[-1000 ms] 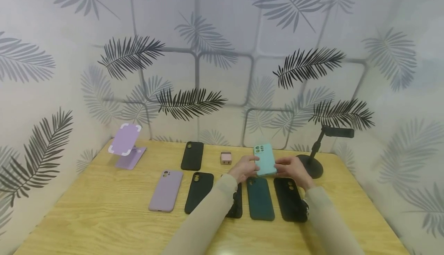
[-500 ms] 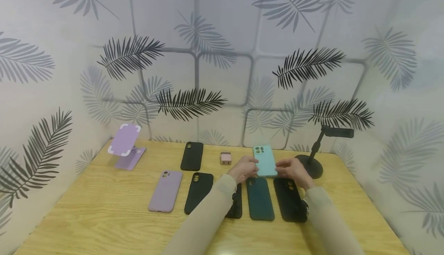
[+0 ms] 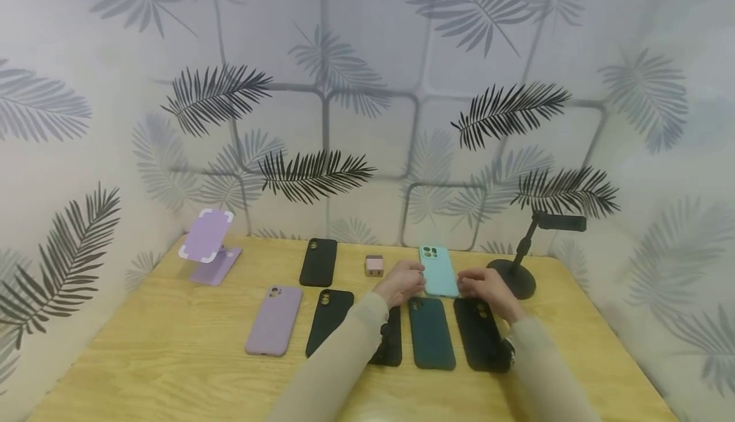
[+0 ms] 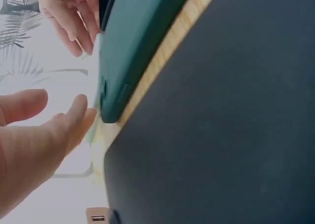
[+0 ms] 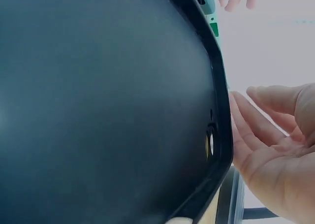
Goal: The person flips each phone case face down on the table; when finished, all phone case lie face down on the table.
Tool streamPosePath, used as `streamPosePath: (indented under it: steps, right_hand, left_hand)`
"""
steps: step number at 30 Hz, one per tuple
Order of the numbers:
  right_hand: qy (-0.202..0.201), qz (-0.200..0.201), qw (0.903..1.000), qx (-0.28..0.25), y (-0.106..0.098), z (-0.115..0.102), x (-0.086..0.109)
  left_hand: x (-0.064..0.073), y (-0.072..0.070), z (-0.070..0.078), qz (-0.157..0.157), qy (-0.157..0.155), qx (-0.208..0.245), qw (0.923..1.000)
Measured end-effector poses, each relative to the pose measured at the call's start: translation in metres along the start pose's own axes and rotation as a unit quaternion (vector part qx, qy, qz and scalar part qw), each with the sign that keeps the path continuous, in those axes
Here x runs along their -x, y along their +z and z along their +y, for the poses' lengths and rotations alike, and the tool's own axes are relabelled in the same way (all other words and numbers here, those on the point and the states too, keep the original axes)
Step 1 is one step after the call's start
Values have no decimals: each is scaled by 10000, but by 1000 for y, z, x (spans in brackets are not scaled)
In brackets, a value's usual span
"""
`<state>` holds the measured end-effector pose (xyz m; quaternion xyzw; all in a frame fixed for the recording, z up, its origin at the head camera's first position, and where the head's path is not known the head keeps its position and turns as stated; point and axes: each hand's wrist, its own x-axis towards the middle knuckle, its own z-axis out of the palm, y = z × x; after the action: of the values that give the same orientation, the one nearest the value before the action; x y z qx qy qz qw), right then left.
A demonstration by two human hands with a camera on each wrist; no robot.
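Note:
A turquoise phone case [image 3: 439, 274] lies on the wooden table, camera cutouts toward the wall. My left hand [image 3: 402, 283] is at its left edge and my right hand [image 3: 489, 289] at its right edge, fingers loose and nothing gripped. In the left wrist view, the thumb of my left hand [image 4: 37, 145] stands apart from its fingers, beside a dark green phone case [image 4: 142, 34]. The right wrist view shows my right hand [image 5: 278, 150] relaxed past the edge of a black phone case [image 5: 108, 101]. Below the turquoise case lie the dark green case [image 3: 432, 334] and a black case [image 3: 479, 339].
My left forearm partly covers two black cases, one [image 3: 328, 313] left of it. Further left are a lilac case [image 3: 274, 320] and a purple phone stand [image 3: 215, 265]. Behind are another black case [image 3: 318, 262] and a pink charger [image 3: 374, 265]. A black stand [image 3: 513, 278] is at right.
The turquoise case, earlier held between both hands and slightly raised, has settled flat on the table. Both hands have loosened and drawn slightly apart from its edges.

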<state>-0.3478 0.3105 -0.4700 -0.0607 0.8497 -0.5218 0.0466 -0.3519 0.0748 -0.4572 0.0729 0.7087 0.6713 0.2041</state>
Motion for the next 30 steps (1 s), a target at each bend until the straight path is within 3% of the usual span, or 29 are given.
streamPosePath:
  steps: [5, 17, 23, 30]
  right_hand:
    - [-324, 274, 9975, 567, -8, 1, 15]
    - [-560, 131, 9944, 883, -30, 9, 55]
    - [-393, -492, 9955, 708, -38, 12, 72]
    - [-146, -1250, 9901, 613, -44, 13, 86]
  left_hand:
    - [11, 1, 3, 25, 162, 6, 9999]
    - [34, 11, 10, -849, 417, -335, 9950]
    - [43, 26, 6, -1045, 374, -368, 9931]
    - [57, 44, 1, -1058, 171, -458, 9932]
